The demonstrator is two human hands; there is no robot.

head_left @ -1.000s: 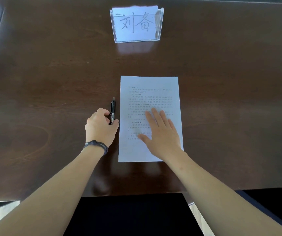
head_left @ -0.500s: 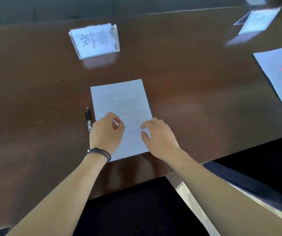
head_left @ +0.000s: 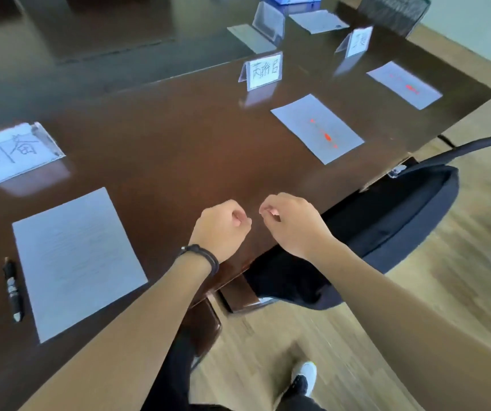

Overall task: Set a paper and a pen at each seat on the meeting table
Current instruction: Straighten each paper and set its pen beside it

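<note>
On the dark wooden desk, take the nearest printed paper as the landmark. Just left of it, apart from its edge, lies a black pen, parallel to the sheet's long side. Beyond the paper stands a clear name card holder with handwritten characters.

To the right of that paper, both hands hover above the desk edge, holding nothing. The left hand, with a dark band on its wrist, has its fingers curled in with the thumb against them. The right hand is loosely curled too, fingertips tucked downward; the two hands are close but not touching.

Further right and beyond, a second paper carries blurred red marks, with a second name card behind it. Further still lies a third paper, also red-marked, with a third name card behind. Two more sheets and another clear holder sit at the far side, too blurred to detail.

A dark chair is pushed against the desk edge, right of the hands. One pen is visible in all.
</note>
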